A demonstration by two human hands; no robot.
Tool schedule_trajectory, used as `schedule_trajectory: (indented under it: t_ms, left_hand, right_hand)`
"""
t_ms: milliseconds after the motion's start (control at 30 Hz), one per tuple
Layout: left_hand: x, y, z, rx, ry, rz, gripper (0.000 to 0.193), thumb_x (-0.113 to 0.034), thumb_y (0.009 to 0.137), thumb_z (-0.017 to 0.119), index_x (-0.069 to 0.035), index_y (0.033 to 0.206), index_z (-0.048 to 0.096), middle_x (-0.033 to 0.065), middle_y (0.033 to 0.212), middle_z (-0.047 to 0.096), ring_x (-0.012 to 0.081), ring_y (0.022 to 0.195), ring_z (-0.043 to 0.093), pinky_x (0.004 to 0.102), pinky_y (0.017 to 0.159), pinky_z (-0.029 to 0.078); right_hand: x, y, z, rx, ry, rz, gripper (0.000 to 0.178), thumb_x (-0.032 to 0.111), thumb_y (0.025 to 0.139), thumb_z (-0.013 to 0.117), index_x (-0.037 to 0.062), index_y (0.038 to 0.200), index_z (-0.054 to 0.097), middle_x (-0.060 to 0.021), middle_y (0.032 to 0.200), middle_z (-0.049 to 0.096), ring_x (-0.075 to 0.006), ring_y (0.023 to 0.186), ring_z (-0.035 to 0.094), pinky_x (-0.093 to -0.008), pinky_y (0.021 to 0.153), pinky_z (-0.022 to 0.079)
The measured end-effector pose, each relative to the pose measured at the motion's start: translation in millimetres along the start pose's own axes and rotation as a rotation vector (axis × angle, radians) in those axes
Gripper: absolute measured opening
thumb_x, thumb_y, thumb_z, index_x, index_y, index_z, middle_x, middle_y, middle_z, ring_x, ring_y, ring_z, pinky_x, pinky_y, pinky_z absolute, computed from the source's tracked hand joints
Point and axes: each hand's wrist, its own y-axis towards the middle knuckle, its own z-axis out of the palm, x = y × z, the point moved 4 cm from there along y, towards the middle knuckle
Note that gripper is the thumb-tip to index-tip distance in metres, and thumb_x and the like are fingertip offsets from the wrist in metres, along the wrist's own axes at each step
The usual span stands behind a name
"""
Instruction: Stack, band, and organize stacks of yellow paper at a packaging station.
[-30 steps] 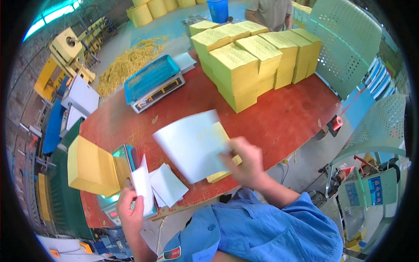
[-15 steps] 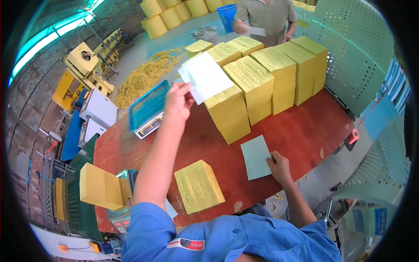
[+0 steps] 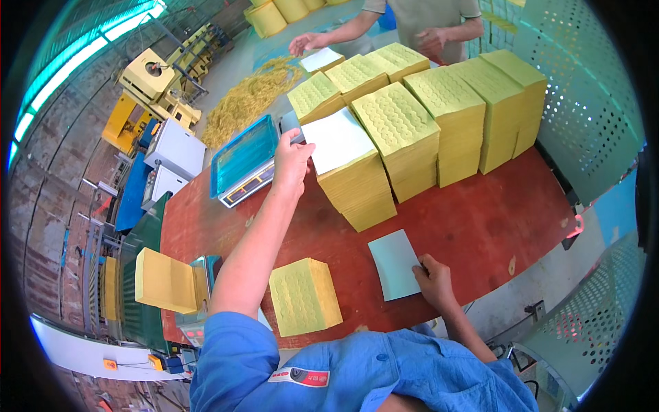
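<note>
A white paper sheet lies on top of the front left tall stack of yellow paper. My left hand is closed at the sheet's left edge, fingers curled against it. Low over the red table, my right hand pinches the right edge of a pale blue-grey sheet. Between my forearms sits a shorter yellow paper stack with wavy patterns pressed in its top. Further tall yellow stacks stand to the right of my left hand.
A scale with a blue tray stands left of my left hand. Another yellow stack rests on a second scale at the left edge of the red table. Across the stacks, a co-worker's hand reaches out near another white sheet. A perforated panel borders the right.
My left hand has lowered the white sheet from the air onto the front left stack. The co-worker's white sheet now lies on a far stack. My right hand still holds the pale sheet.
</note>
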Motion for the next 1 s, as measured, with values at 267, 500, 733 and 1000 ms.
schedule_trajectory:
  t_ms: [267, 500, 733, 1000]
  left_hand:
    - [-10, 15, -13, -0.116, 0.740, 0.344, 0.043, -0.022, 0.075, 0.076, -0.004, 0.112, 0.063, 0.0016, 0.068, 0.054, 0.0100, 0.064, 0.053, 0.0279, 0.059, 0.045]
    - [-41, 39, 52, 0.223, 0.831, 0.877, 0.031, -0.024, 0.090, 0.055, -0.002, 0.109, 0.065, 0.0190, 0.108, 0.063, 0.0326, 0.100, 0.062, 0.0412, 0.087, 0.048]
    - [16, 34, 58, 0.304, 0.937, 0.812, 0.042, -0.028, 0.094, 0.047, 0.002, 0.121, 0.057, 0.0188, 0.131, 0.055, 0.0365, 0.120, 0.052, 0.0412, 0.103, 0.039]
    - [24, -38, 40, 0.495, 0.748, 0.646, 0.047, -0.031, 0.095, 0.044, 0.002, 0.127, 0.053, 0.0203, 0.135, 0.051, 0.0364, 0.125, 0.047, 0.0407, 0.106, 0.035]
  right_hand:
    - [-10, 7, -4, 0.062, 0.030, -0.062, 0.010, 0.007, 0.082, 0.061, -0.0015, 0.085, 0.058, -0.0160, 0.069, 0.058, -0.0220, 0.062, 0.058, -0.0354, 0.059, 0.046]
    - [-5, 81, 2, 0.115, 0.414, -0.133, 0.041, 0.000, 0.072, 0.047, -0.0024, 0.110, 0.062, -0.0124, 0.120, 0.058, -0.0196, 0.103, 0.058, -0.0299, 0.086, 0.045]
    - [-4, 120, 33, 0.045, 0.050, -0.278, 0.027, 0.007, 0.072, 0.051, -0.0041, 0.092, 0.063, -0.0223, 0.133, 0.053, -0.0380, 0.113, 0.056, -0.0409, 0.093, 0.048]
    - [1, 38, 24, 0.052, 0.003, -0.161, 0.036, 0.010, 0.072, 0.050, -0.0022, 0.102, 0.065, -0.0201, 0.121, 0.061, -0.0363, 0.107, 0.060, -0.0406, 0.090, 0.048]
